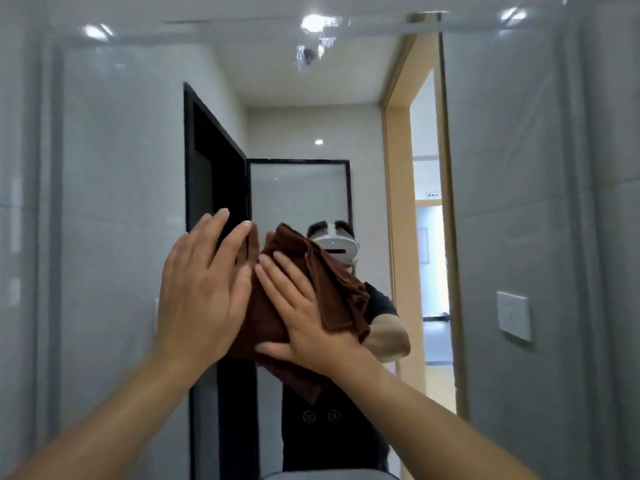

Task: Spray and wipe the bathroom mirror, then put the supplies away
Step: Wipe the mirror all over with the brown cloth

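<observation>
Up against the mirror (131, 174): left hand (197, 289) flat, fingers straight, grip released, touching the cloth's left edge. Brown cloth (332, 292), folded and bunched, soft nap, pressed on the glass at centre, a corner hanging below. Right hand (304, 313) spread flat over it, fingers straight, pressing. Right of the cloth, reflected doorway (429, 237), white wall switch (513, 315).

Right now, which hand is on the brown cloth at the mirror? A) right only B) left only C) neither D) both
A: the right hand lies flat on the brown cloth, pressing it to the mirror, thumb under its lower edge; the left hand is beside it with straight fingers, mostly on the glass, and contact with the cloth cannot be told.
</observation>
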{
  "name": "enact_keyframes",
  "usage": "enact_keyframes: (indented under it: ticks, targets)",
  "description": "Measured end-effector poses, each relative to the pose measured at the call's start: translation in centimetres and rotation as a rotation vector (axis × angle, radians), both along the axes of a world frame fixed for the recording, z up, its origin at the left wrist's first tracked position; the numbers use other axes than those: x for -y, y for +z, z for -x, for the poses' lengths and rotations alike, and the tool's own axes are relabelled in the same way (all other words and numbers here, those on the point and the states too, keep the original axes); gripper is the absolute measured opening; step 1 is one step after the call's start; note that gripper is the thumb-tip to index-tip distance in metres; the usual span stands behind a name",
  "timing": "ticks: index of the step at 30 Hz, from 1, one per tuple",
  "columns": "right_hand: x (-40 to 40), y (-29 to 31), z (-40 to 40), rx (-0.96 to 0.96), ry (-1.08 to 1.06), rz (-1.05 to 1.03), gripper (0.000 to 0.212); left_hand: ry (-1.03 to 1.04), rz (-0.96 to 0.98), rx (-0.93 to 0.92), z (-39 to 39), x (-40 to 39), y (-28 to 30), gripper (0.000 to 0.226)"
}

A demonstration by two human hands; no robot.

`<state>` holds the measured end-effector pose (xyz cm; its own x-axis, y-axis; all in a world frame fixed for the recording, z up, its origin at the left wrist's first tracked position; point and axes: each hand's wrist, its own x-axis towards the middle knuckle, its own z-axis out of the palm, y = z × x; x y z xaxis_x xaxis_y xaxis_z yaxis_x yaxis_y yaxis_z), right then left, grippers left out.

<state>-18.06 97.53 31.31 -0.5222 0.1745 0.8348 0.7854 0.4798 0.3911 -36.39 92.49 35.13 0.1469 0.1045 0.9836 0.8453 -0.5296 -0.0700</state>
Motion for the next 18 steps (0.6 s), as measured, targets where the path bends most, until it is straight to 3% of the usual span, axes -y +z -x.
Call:
enact_keyframes:
  ticks: [4,9,14,18]
  targets:
    - [1.4,-1.2,-6.2,0.059,-0.035,0.009,0.104,-0.001,-0.008,-0.096,-2.7,-0.3,0.2,0.053]
    - [3.8,2.1,-13.5,-0.017,-0.199,-0.103,0.106,-0.021,-0.043,-0.11,-6.1,0.2,2.6,0.053]
    - [5.2,6.3,-18.1,-0.205,-0.388,-0.197,0.105,-0.056,-0.079,-0.108,-7.4,0.9,4.7,0.056]
    - [4.9,9.1,-17.0,-0.434,-0.558,-0.268,0.104,-0.045,-0.089,-0.093,-6.5,1.3,5.6,0.056]
